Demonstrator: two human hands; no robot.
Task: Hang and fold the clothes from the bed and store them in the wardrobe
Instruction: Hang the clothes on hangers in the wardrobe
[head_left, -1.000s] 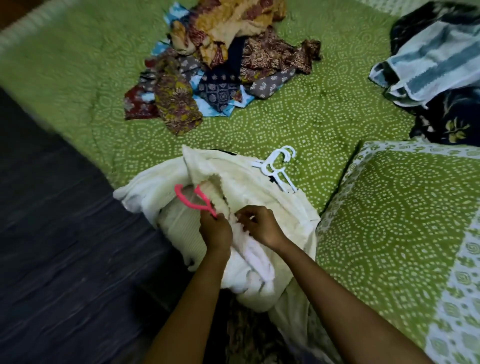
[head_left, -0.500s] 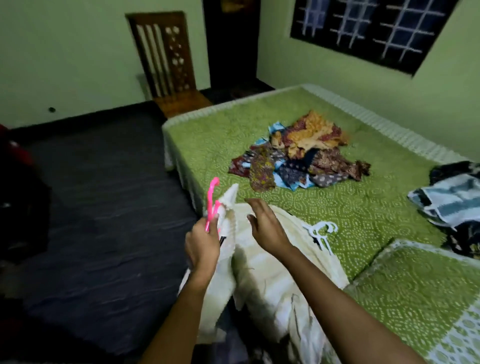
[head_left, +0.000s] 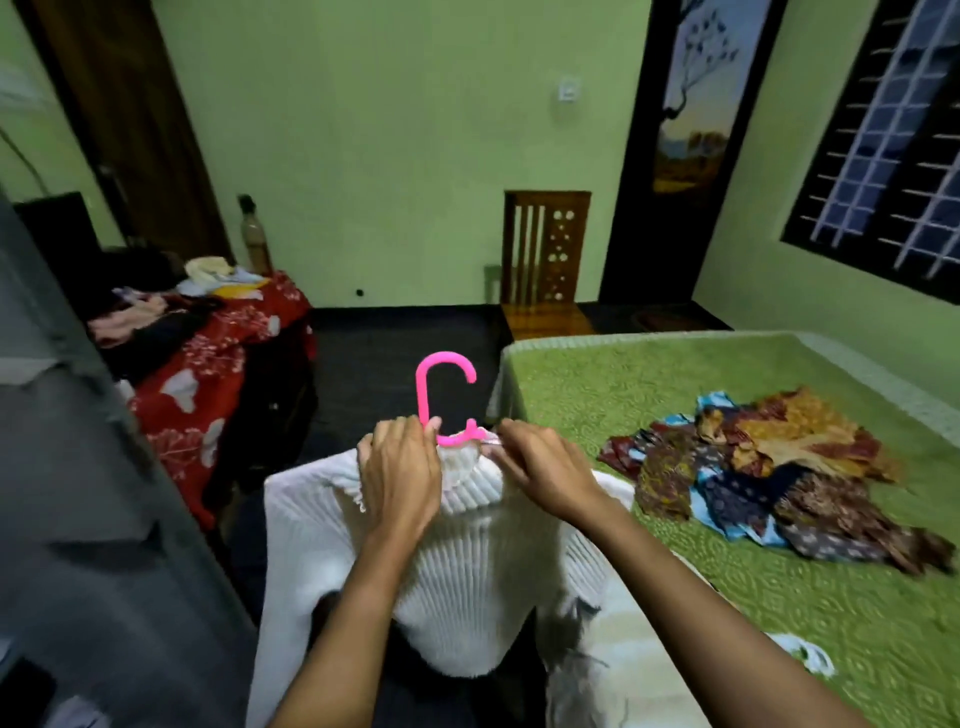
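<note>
A white ribbed turtleneck sweater (head_left: 467, 561) hangs on a pink hanger (head_left: 431, 384), held up in front of me. My left hand (head_left: 400, 473) grips the hanger's stem at the collar. My right hand (head_left: 545, 478) pinches the right side of the collar. The hanger's hook stands upright above the neck. A pile of patterned clothes (head_left: 769, 467) lies on the green bed (head_left: 779, 613). More pale cloth (head_left: 623, 665) lies at the bed's near edge, below the sweater.
A grey wardrobe door (head_left: 104, 545) stands at the left. Behind it is a table with a red floral cloth (head_left: 208, 374) and piled things. A wooden chair (head_left: 545, 260) stands by the far wall. A white hanger (head_left: 810, 660) lies on the bed.
The sweater has been lifted off the bed and now hangs upright on the pink hanger. My right hand moved onto the collar. My view swung up toward the room.
</note>
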